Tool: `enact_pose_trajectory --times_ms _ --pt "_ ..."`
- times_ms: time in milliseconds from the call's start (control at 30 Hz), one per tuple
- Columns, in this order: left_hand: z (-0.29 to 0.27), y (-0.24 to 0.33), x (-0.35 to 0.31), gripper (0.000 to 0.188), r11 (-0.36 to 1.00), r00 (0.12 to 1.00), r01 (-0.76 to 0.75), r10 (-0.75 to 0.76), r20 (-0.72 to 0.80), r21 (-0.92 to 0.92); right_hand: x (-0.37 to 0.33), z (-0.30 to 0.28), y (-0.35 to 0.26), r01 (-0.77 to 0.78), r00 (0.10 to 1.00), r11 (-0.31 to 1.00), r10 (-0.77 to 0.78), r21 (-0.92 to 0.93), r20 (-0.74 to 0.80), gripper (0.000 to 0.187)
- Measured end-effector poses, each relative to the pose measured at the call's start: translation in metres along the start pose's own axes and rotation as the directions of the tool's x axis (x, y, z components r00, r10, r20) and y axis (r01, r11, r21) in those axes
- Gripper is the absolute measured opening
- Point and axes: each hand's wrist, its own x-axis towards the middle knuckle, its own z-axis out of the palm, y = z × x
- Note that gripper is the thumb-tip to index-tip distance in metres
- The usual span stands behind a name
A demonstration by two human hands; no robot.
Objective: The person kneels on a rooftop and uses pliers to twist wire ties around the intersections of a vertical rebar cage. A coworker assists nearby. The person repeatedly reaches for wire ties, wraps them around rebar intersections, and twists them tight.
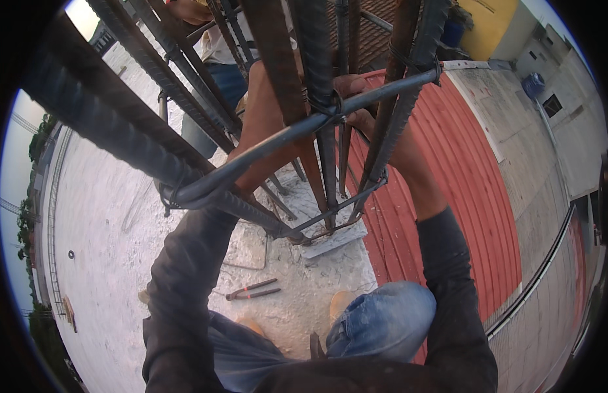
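Note:
A column of upright ribbed steel bars (315,49) rises in front of me. A bent steel stirrup (271,145) rings the bars, and a lower stirrup (340,205) crosses them nearer the floor. Dark tie wire (331,108) is wound where the upper stirrup meets a middle bar. My left hand (268,98) reaches inside the cage behind a rusty bar; its fingers are hidden. From the right, my right hand (361,118) has its fingers curled close to that tied joint, partly behind the bars; what they hold is hidden. A pair of pincers (251,289) with red-marked handles lies on the concrete before my knees.
Another person in blue trousers (223,84) is behind the bars. Pale rough concrete (114,216) extends left. Right of its edge is a red corrugated metal roof (458,177), with grey roofing beyond. The bars stand on a small concrete base (337,243).

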Motion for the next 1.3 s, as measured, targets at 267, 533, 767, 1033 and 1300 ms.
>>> enact_pose_trajectory --times_ms 267,533,767,1033,1300 --pt "0.003 0.023 0.001 0.035 0.999 0.999 0.050 -0.050 0.000 -0.015 -0.001 0.001 -0.016 -0.091 0.996 0.996 0.091 -0.006 0.013 0.026" --pt "0.003 0.024 -0.001 0.048 0.994 0.993 0.098 -0.095 0.070 -0.041 -0.011 -0.006 -0.023 0.039 0.996 0.959 -0.060 -0.280 -0.067 0.035" --pt "0.003 0.018 -0.001 0.057 0.998 0.995 0.061 -0.059 0.081 -0.015 -0.066 -0.055 -0.040 -0.437 0.845 0.660 0.069 -0.611 -0.531 0.037" --pt "0.004 0.017 0.002 0.052 0.990 0.986 0.115 -0.103 0.130 -0.084 -0.064 -0.045 -0.051 -0.241 0.927 0.642 -0.071 -0.728 -0.370 0.029" --pt "0.007 0.020 -0.016 0.058 0.931 0.986 0.151 -0.163 -0.011 -0.331 -0.001 -0.032 -0.088 -0.168 0.983 0.569 0.157 -0.805 -0.095 0.026"
